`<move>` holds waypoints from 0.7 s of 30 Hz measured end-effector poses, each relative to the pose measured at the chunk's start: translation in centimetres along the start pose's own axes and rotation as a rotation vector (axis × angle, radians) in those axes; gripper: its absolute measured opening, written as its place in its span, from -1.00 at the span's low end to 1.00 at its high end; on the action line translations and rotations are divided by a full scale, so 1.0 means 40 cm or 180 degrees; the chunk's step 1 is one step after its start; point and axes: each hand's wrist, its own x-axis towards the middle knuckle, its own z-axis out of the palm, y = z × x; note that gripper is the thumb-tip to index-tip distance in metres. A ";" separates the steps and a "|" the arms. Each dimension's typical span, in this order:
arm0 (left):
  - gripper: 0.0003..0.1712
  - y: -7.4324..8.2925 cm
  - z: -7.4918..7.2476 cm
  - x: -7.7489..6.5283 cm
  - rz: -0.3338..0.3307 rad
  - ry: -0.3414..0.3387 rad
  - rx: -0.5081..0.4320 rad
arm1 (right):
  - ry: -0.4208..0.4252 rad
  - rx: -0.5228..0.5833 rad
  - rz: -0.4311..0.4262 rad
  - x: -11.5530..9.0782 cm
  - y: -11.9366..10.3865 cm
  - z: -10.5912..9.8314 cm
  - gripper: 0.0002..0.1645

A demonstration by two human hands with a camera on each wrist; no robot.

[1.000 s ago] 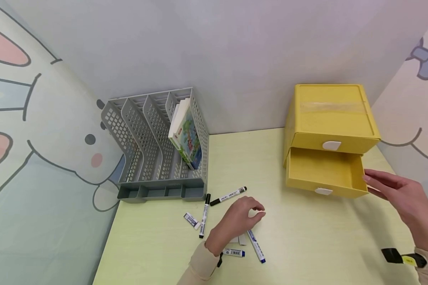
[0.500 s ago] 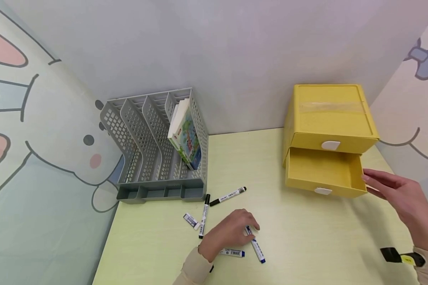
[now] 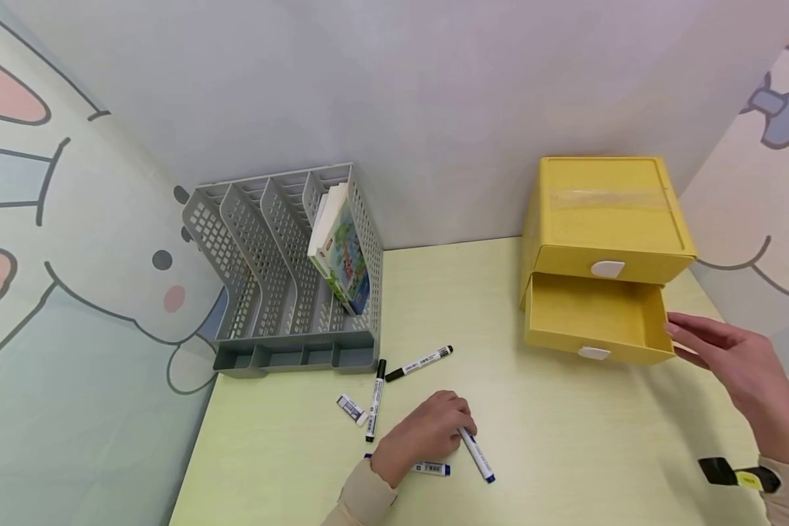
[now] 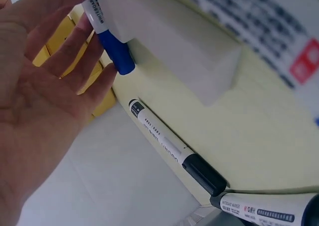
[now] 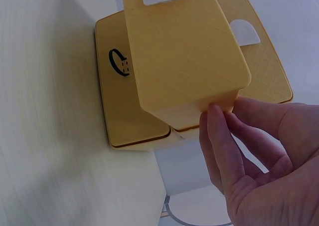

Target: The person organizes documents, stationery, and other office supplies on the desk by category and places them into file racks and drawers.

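My left hand (image 3: 430, 429) is low over the table and pinches the upper end of a blue-capped whiteboard marker (image 3: 477, 456); the cap (image 4: 117, 51) shows beside the fingers in the left wrist view. A white block (image 4: 184, 46) lies near that hand, hidden under it in the head view. Beneath the left wrist lies another blue-ended marker (image 3: 432, 468), partly covered. My right hand (image 3: 730, 351) grips the right side wall of the pulled-out lower drawer (image 3: 605, 353) of a yellow drawer box (image 3: 614, 212). Thumb and fingertips meet at the wall's front corner (image 5: 229, 100).
Two black-capped markers (image 3: 421, 363) (image 3: 376, 402) and a small white-and-blue eraser (image 3: 351, 409) lie left of centre. A grey desk organizer (image 3: 289, 339) with books (image 3: 347, 256) stands at the back left. Walls rise behind and on both sides.
My left hand has come down toward me and closed its fingers on the blue-capped marker, whose far end has shifted slightly. My right hand stays at the drawer.
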 end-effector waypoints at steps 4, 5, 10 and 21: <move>-0.74 0.000 0.005 0.006 0.0017 0.0057 0.0058 | -0.0003 0.0019 -0.0004 0.000 -0.003 0.002 -0.72; -0.75 0.000 0.005 0.007 0.0020 0.0062 0.0055 | -0.0006 0.0018 -0.0007 0.000 -0.004 0.003 -0.72; -0.79 -0.003 0.006 0.013 0.0041 0.0076 0.0088 | -0.0009 -0.0015 0.0006 0.000 -0.004 0.003 -0.73; -0.79 0.004 -0.019 0.025 0.0121 0.0307 0.0214 | -0.0013 0.0004 0.0005 -0.003 -0.004 0.000 -0.74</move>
